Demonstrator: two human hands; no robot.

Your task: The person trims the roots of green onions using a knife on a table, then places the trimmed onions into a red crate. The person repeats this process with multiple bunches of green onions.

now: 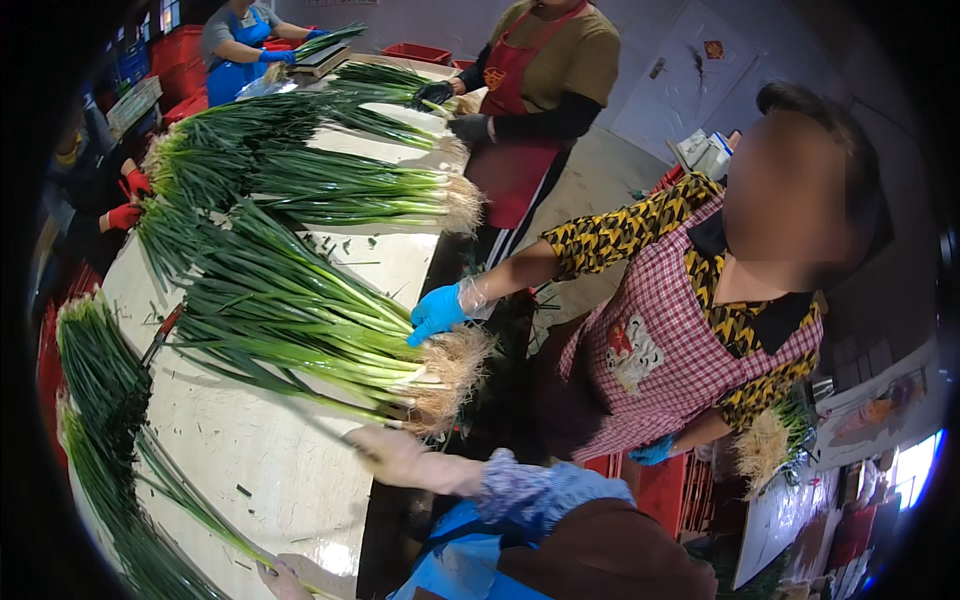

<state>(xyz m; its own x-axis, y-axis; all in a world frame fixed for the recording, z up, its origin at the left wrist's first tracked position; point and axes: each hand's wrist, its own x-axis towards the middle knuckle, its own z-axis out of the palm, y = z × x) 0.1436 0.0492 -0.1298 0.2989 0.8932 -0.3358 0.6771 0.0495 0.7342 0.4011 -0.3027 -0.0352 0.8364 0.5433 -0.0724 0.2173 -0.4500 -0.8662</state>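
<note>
My left hand (283, 583), at the bottom edge, grips a few long green onion stalks (196, 501) that lie slanting over the pale tabletop (247, 450). My bare right hand (394, 454) is blurred beside the table's edge, its fingers curled. A thin blurred strip meets its fingertips; whether it is held, I cannot tell. Just beyond that hand lies a large heap of green onions (300, 300), their bushy roots (450, 382) towards the table's edge. A co-worker's blue-gloved hand (439, 313) rests on the heap near the roots.
More green onions (97, 420) line the opposite edge, near a red-handled tool (166, 328). Further bundles (360, 180) lie up the table. A co-worker in a checked apron (667, 330) stands close on the right; others work around the table. A red crate (660, 487) stands behind me.
</note>
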